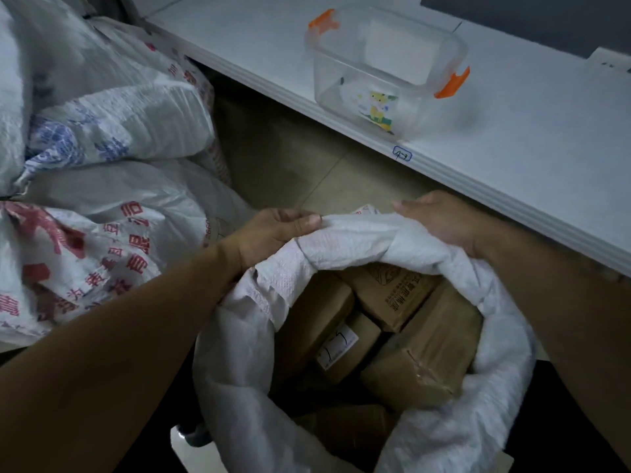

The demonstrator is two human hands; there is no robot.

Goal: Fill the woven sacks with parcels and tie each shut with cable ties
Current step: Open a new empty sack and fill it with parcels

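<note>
The left hand (273,230) pinches the far rim of the white woven sack (358,240), thumb on top, fingers curled beneath the fabric. The right hand (440,220) grips the same rim further right; its fingers (409,204) curl over the bunched fabric. Below both sets of fingers the sack mouth stands open, with brown cardboard parcels (420,363) packed inside. Beyond the right fingers, a clear plastic container (386,70) sits on the white shelf (529,148). Left of the left fingers lie filled printed sacks (102,186).
</note>
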